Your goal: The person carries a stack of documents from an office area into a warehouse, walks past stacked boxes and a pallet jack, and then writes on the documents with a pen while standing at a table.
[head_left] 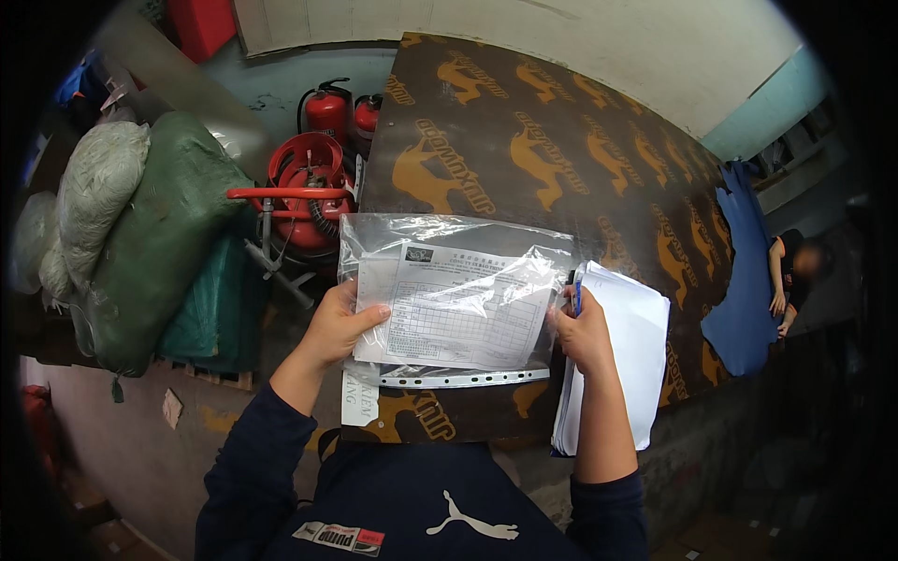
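Note:
A clear plastic punched sleeve [458, 378] with printed forms [468, 304] inside is held up over the near end of the table. My left hand [339, 325] is closed on its left edge, thumb lying across the front. At the opposite edge, my right hand [582, 332] pinches the sleeve, with a blue pen [577, 299] also between the fingers. Beneath my right wrist lies a stack of white paper [629, 346]. A white printed card [359, 400] shows below the sleeve's lower left corner.
The brown table [608, 187] has orange animal prints. Red fire extinguishers [327, 110] and a wheeled red one [304, 178] stand beyond its left side. Stuffed green sacks [168, 243] are piled at left. Far right, another person's hands [779, 304] touch a blue sheet [739, 280].

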Available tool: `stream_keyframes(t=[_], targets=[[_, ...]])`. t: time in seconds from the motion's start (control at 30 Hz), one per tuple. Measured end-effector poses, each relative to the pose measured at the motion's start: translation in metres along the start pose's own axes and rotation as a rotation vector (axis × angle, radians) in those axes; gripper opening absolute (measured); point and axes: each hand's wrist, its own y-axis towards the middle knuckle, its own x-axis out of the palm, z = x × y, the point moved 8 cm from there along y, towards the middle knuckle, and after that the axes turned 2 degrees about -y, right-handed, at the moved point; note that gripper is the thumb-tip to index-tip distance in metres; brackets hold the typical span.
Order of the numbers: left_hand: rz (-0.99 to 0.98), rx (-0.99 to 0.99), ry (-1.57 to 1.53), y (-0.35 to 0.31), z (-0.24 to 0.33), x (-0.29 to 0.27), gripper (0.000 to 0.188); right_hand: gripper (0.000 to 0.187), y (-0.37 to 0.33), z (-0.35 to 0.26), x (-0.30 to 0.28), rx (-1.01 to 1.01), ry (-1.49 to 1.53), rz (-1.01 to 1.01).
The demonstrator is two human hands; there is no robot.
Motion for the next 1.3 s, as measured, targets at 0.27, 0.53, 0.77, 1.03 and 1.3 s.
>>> stream_keyframes(t=[0.27,0.53,0.77,1.03,1.3], targets=[[-0.100,-0.013,-0.140,0.002,0.006,0.005,0.048,0.019,-0.008,0.001,0.007,-0.048,0.343,0.039],[-0.135,-0.062,-0.130,0.004,0.001,0.005,0.042,0.024,-0.020,0.007,-0.006,-0.045,0.383,0.126],[-0.196,-0.133,-0.092,0.003,-0.001,0.004,0.040,0.022,-0.020,0.005,-0.021,-0.090,0.330,0.172],[0.017,-0.122,0.154,-0.003,0.016,-0.004,0.043,0.020,-0.025,0.006,-0.045,-0.128,0.274,0.339],[0.235,0.008,0.706,-0.002,0.045,-0.043,0.078,0.018,-0.106,0.028,-0.189,-0.130,0.100,0.852]])
